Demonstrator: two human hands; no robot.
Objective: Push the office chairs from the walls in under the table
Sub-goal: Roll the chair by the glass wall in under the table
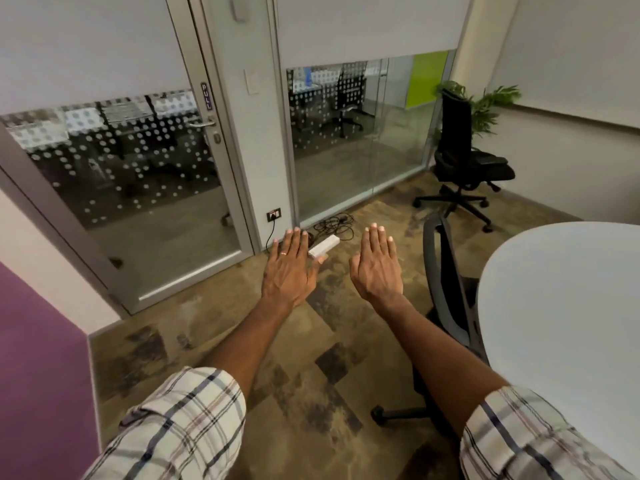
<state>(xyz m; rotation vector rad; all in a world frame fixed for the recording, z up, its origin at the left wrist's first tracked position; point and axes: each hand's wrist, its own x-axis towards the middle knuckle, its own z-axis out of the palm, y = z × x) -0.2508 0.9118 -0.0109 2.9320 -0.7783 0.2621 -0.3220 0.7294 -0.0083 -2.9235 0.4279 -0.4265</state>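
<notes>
My left hand (290,268) and my right hand (377,266) are stretched out flat over the carpet, palms down, fingers apart, holding nothing. A black office chair (465,157) stands in the far right corner by the glass wall. A second black chair (450,296) is tucked against the white round table (568,306) on the right, its mesh back just right of my right hand and its seat hidden under the tabletop.
A glass door (138,188) marked PULL and a glass partition (356,133) close the far side. A white power strip (323,245) and tangled black cables (334,225) lie on the floor by a wall socket. A potted plant (488,105) sits in the corner. Purple wall at left.
</notes>
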